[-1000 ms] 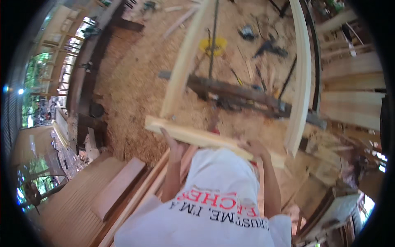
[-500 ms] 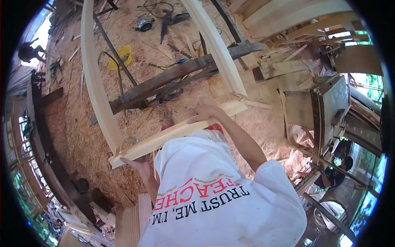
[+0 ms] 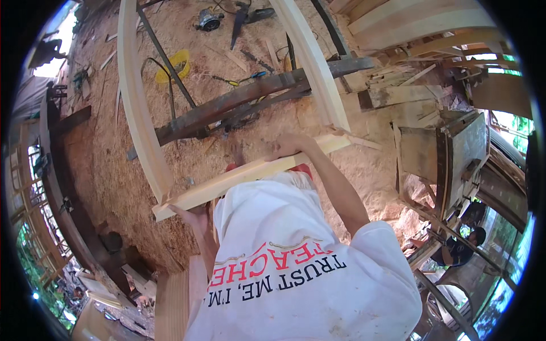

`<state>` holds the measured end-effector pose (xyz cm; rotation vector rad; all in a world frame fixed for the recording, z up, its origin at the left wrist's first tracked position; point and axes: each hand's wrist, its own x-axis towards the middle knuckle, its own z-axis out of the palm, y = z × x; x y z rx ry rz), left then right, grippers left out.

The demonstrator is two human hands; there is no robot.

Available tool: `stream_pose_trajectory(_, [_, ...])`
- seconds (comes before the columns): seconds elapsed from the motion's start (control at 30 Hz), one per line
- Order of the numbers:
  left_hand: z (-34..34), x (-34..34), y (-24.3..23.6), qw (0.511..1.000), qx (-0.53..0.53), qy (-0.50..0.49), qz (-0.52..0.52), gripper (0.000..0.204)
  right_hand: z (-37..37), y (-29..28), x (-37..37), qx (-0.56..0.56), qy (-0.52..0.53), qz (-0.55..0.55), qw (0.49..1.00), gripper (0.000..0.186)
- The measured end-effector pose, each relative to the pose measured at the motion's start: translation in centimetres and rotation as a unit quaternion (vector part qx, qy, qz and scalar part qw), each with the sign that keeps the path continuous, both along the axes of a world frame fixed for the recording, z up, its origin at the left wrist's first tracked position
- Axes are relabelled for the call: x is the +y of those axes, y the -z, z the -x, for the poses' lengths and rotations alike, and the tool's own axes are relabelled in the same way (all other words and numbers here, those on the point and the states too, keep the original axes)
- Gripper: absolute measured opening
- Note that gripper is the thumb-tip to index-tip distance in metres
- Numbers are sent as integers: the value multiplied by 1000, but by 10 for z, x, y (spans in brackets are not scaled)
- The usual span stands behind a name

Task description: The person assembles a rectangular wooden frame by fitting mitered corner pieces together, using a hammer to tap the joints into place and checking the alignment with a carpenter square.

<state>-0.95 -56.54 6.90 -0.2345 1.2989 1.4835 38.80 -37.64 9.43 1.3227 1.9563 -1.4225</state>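
Note:
A pale planed wooden board (image 3: 244, 175) lies crosswise in front of my body, its left end a little lower than its right. My left hand (image 3: 196, 217) grips it close to the left end, with the fingers partly hidden beneath. Over the far edge, right of the middle, my right hand (image 3: 289, 146) is wrapped round the same board. The board meets the near ends of two long pale rails, the left rail (image 3: 139, 113) and the right rail (image 3: 313, 57). Whether the joints are fully seated I cannot tell.
A dark timber beam (image 3: 239, 101) supports the rails from below. Beyond it on the shaving-covered ground lie a power tool (image 3: 209, 20), a handsaw (image 3: 239, 27) and a yellow basin (image 3: 173, 65). A wooden cabinet (image 3: 421, 150) stands at right; another person (image 3: 455, 250) is behind it.
The view has shifted slightly, so the rails and ground appear a little further right. Both hands keep their hold on the board, which still lies against the rail ends.

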Motion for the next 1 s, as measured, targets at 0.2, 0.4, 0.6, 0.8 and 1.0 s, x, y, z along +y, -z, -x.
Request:
stream_pose_trajectory(0.2, [8,-10,21,997,28,-70,-27,102,1,2,10,33,-7,15,999,63])
stream_pose_trajectory(0.4, [-15,3,2,997,-39,-64,31,107,60,-23,20,31,-55,37,997,48])
stream_pose_trajectory(0.6, [-16,-11,8,999,-31,-22,7,104,206,-24,-1,166,-126,126,970,94])
stream_pose_trajectory(0.8, [93,-59,-29,781,306,513,185,52,243,-15,-16,115,-221,80,965,105])
stream_pose_trajectory(1.0, [192,42,-36,845,464,234,127,63,242,-24,-24,129,-170,82,974,98])
